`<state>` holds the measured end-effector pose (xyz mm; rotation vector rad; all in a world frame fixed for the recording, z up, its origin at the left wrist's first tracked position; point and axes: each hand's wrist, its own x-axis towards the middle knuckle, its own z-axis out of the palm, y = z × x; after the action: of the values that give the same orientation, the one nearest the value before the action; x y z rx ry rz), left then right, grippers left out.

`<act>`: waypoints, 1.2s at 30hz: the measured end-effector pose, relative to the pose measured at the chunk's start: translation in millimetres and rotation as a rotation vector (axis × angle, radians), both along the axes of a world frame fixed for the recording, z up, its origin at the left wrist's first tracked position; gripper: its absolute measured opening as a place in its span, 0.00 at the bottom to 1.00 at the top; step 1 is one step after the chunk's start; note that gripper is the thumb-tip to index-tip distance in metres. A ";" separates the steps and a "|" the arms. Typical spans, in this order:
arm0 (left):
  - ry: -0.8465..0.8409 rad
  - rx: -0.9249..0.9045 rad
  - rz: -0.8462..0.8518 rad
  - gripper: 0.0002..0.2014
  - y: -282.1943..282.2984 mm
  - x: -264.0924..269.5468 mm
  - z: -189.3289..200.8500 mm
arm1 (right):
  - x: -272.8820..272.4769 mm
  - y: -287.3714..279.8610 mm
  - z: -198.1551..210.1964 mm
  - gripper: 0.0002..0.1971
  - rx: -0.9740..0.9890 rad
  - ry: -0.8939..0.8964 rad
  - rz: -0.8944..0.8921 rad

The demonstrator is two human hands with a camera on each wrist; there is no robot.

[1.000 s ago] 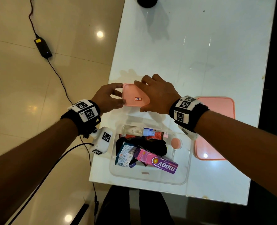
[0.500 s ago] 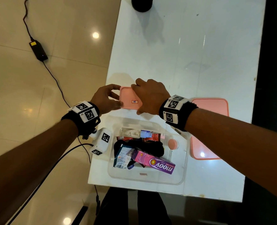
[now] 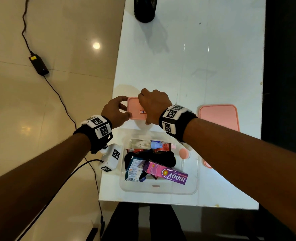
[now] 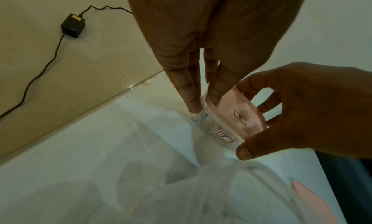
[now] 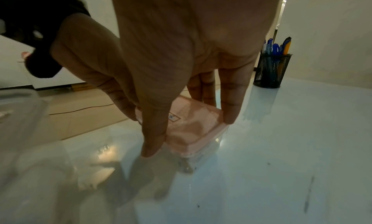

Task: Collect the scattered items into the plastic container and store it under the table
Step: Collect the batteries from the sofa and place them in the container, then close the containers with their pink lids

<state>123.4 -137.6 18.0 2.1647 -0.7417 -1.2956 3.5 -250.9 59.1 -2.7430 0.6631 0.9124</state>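
Both our hands clasp the small pink-lidded box (image 3: 137, 111) — left hand (image 3: 115, 112) pinching its left edge, right hand (image 3: 154, 106) curled over the lid, fingertips (image 5: 228, 117) on the far rim. Nearer us than the grip sits the open plastic container (image 3: 158, 190) holding the scattered items; its pink lid (image 3: 219, 117) lies to the right. Far beyond the grip — a pen holder (image 5: 271, 71).
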 end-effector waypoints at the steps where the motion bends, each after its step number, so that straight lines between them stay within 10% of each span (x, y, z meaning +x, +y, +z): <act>1: 0.000 0.003 -0.001 0.28 1.2 -0.4 0.8 | 1.2 0.3 -0.6 0.42 -0.003 0.004 0.007; 10: 0.098 0.024 0.066 0.18 38.3 -12.2 15.1 | -18.9 -12.0 -3.5 0.56 0.086 0.000 -0.106; 18: 0.273 0.132 0.172 0.17 108.3 -48.4 34.2 | -135.5 -35.3 6.2 0.34 0.098 -0.300 -0.651; 24: 0.277 0.151 0.188 0.14 129.7 -73.3 48.2 | -257.2 -40.5 -19.0 0.56 0.010 -0.186 -1.160; 36: 0.137 0.092 0.219 0.13 116.8 -88.3 41.3 | -275.0 -2.6 -58.8 0.68 -0.013 0.011 -1.155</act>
<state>35.1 -20.8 59.3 2.1332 -0.3854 -1.3674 -271.5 -253.5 0.3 -1.7824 1.8999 0.5831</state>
